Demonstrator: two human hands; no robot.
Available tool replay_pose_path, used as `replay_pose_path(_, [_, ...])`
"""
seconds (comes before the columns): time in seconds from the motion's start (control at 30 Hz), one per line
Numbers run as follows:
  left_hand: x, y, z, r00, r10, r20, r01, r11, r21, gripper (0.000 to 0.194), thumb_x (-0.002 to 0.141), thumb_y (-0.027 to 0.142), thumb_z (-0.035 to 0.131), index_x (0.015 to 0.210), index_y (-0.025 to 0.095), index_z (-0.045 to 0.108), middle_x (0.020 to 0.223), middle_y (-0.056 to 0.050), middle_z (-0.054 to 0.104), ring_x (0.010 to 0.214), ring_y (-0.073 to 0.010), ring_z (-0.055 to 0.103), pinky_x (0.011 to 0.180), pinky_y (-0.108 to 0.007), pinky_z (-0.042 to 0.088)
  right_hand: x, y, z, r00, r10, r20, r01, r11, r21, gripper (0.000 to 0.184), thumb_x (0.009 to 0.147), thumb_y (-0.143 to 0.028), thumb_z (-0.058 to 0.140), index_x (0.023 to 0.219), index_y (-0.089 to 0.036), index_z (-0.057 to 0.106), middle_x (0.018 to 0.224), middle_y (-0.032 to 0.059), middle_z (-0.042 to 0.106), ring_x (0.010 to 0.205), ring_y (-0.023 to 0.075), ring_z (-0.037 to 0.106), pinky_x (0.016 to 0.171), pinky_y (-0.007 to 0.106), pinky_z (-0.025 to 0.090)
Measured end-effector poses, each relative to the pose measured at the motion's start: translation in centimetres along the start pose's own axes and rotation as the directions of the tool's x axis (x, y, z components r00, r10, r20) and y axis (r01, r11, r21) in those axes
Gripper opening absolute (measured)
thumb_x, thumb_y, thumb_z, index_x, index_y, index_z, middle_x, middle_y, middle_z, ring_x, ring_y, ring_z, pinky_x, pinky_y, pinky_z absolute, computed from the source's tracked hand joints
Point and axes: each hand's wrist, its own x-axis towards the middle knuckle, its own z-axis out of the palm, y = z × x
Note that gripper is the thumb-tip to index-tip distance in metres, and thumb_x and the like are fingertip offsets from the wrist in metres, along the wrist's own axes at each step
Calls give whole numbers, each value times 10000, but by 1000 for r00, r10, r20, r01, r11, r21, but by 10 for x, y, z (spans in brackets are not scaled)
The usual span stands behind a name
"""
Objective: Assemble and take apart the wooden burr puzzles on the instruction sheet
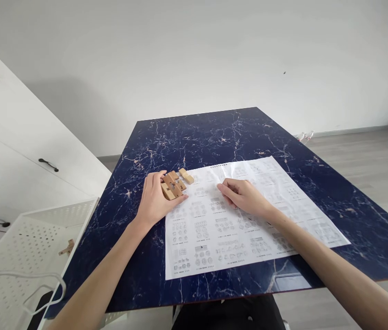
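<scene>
Far left: white cabinet point(11, 105), black handles point(48, 165) on its front. Below it, a white bin point(30, 243) with holes through its panels; a small wooden piece point(66, 247) shows inside at its right side. White cable point(11, 275) loops across the bin's near end.

Next right: dark blue table point(194, 137), white marble-type veining, glossy. Left forearm comes up over its left part. Left hand point(156, 195) is curled around a cluster of wooden blocks point(174, 184), gripping it: fingers on the far-left side, thumb along the near side. Cluster sits at the upper-left edge of the paper, mixed light and mid-brown wood, cutouts in the pieces, a dark mark on one. How hard the grip is, can't tell.

Just beyond the cluster, to its right: one loose block point(186, 176), pale, notched.

Paper sheet point(226, 227) lies at an angle on the table, rows of small line drawings plus captions, too small to read. Wrinkled near the top middle.

Right hand point(240, 195) rests on the sheet's middle, fingers curled in, thumb near the index. Can't tell whether it pinches anything. Right forearm crosses the sheet's near-right part.

Far right: grey floor point(369, 151), small clear objects point(306, 135) by the table's edge.
</scene>
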Motion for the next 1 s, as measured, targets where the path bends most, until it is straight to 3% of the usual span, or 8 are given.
replay_pose_path(0.23, [1, 4, -1, 998, 31, -62, -33, 999, -41, 864, 753, 551, 925, 1423, 278, 453, 1418, -142, 538, 1341, -390, 562, 1108, -573, 515, 0, 1, 0, 1000, -11, -1, 11, 1000, -3, 493, 1083, -543, 485, 689, -247, 509, 574, -5, 626, 460, 132, 452, 525, 320, 396])
replay_pose_path(0.43, [5, 7, 0, 997, -21, -80, 13, 996, -91, 884, 747, 541, 932, 1435, 265, 450, 1418, -140, 537, 1327, -364, 589, 1119, -548, 521, 1, 4, 0, 1000, -11, -8, 10, 1000, -21, 479, 1091, -499, 483, 686, -244, 507, 564, -15, 609, 464, 132, 469, 541, 317, 401])
replay_pose_path(0.7, [7, -1, 0, 997, -19, 72, 27, 994, -107, 1008, 755, 669, 875, 1534, 288, 362, 1523, -166, 482, 1448, -417, 496, 1180, -605, 455, 1, 2, 0, 1000, -10, 3, 10, 1000, -7, 492, 1083, -535, 492, 686, -245, 510, 574, -7, 617, 455, 129, 454, 521, 316, 390])
replay_pose_path(0.87, [9, -18, -16, 949, 70, 307, -32, 991, -128, 1274, 664, 681, 923, 1657, 361, 191, 1620, -174, 418, 1481, -430, 480, 1158, -611, 489, 1, 3, 0, 1000, -13, 5, 13, 1000, -6, 482, 1084, -512, 491, 684, -245, 517, 572, -7, 615, 450, 127, 453, 511, 315, 379])
replay_pose_path(1.0, [13, -30, -29, 939, 40, 340, -6, 995, -101, 1268, 654, 680, 926, 1659, 366, 218, 1591, -160, 486, 1434, -418, 544, 1156, -607, 501, 1, 4, 0, 1000, -11, 7, 11, 1000, -18, 476, 1086, -497, 490, 683, -245, 516, 575, -7, 619, 453, 128, 455, 521, 318, 386])
